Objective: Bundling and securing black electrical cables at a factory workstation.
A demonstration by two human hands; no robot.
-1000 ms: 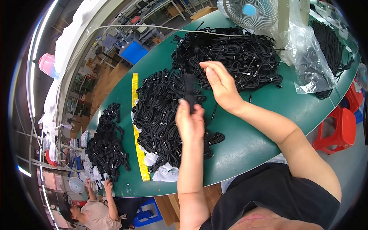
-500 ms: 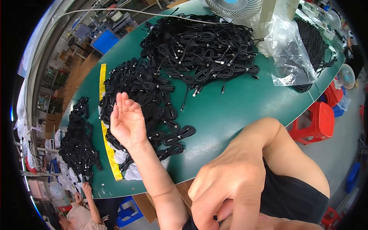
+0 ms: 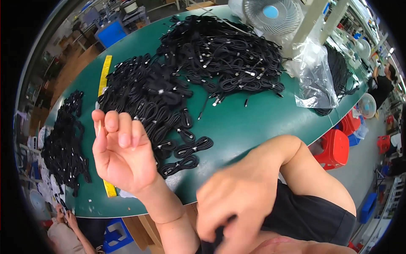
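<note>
Green table (image 3: 245,122), black cables (image 3: 148,93), left hand (image 3: 127,156) now more curled

Left hand (image 3: 124,158) palm up, fingers (image 3: 112,122) loosely curled; right hand (image 3: 237,199) blurred, back uppermost; right elbow (image 3: 296,148) sharply bent

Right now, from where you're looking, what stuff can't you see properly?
- Head view: the right hand's fingertips, blurred and curled under; I can't tell if they hold anything.
- Head view: the yellow strip's middle, behind the left hand.
- Head view: the desk fan's top, cut off by the upper edge.
- Head view: some black cables, behind the shiny plastic bag.
</note>
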